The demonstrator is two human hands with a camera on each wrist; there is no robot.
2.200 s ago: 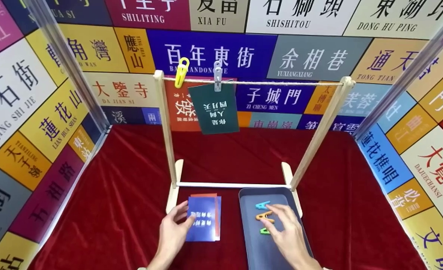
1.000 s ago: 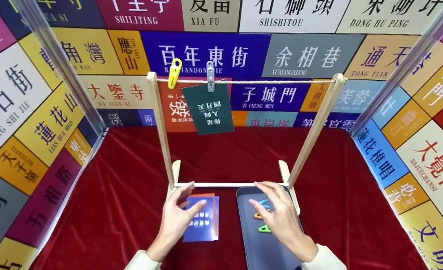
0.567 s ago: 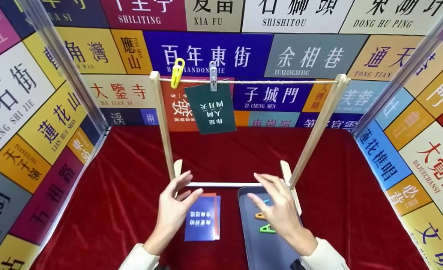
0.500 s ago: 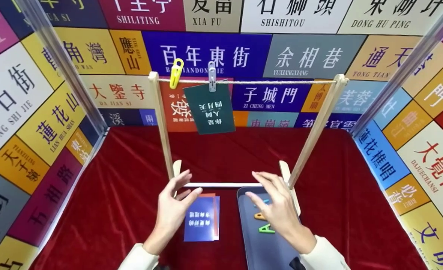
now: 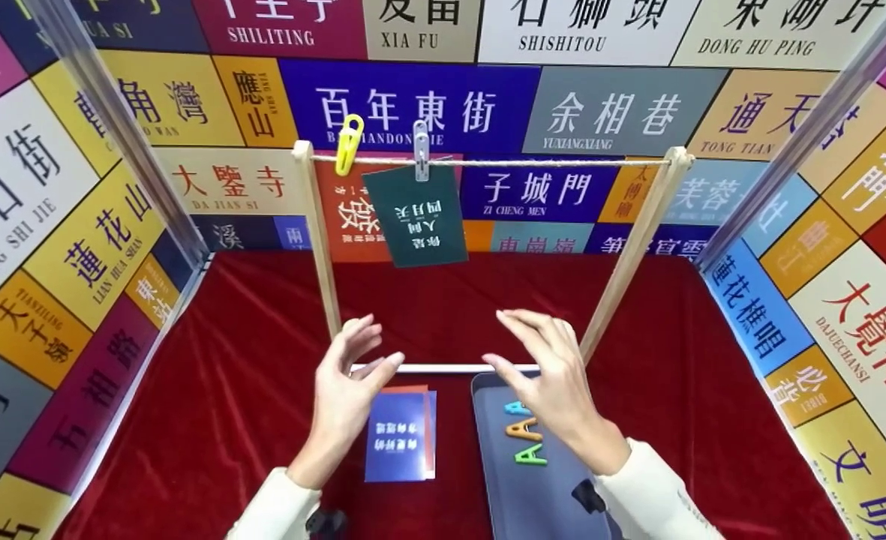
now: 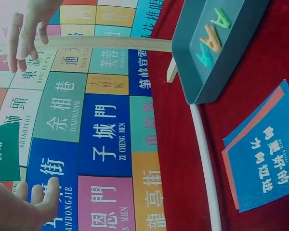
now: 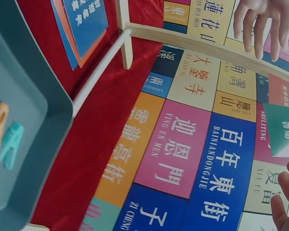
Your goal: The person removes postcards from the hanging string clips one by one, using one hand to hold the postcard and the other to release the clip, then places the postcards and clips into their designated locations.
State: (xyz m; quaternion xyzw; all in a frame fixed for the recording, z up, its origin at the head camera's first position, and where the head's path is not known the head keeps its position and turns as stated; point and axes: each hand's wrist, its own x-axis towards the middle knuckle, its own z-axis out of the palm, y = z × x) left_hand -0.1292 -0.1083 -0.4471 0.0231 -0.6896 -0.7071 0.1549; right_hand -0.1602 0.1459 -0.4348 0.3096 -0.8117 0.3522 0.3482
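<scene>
My left hand (image 5: pixel 345 386) is raised above the left edge of the stacked cards (image 5: pixel 396 439), fingers loosely bent and holding nothing. The blue card on top shows white writing; a red one peeks out beneath. Above the grey tray (image 5: pixel 480 420) hovers my right hand (image 5: pixel 555 382), thumb and fingers apart with nothing between them. Blue (image 5: pixel 518 408), orange (image 5: pixel 524 428) and green (image 5: pixel 530 454) clothespins lie in a column inside the tray. On the rope (image 5: pixel 548 163), a grey clothespin (image 5: pixel 421 154) holds a dark green card (image 5: pixel 418 221). A yellow clothespin (image 5: pixel 349 144) is clipped further left, above a red card (image 5: pixel 345 214).
A wooden frame (image 5: pixel 629 262) carries the rope between two posts, with a white bar (image 5: pixel 443 368) low across it. Red velvet cloth (image 5: pixel 225 420) covers the table. Panels with printed place names (image 5: pixel 412 105) surround it.
Both hands have lifted up and away. Earlier the left touched the cards and the right was at the orange clothespin. The cards and the hanging things stay where they were.
</scene>
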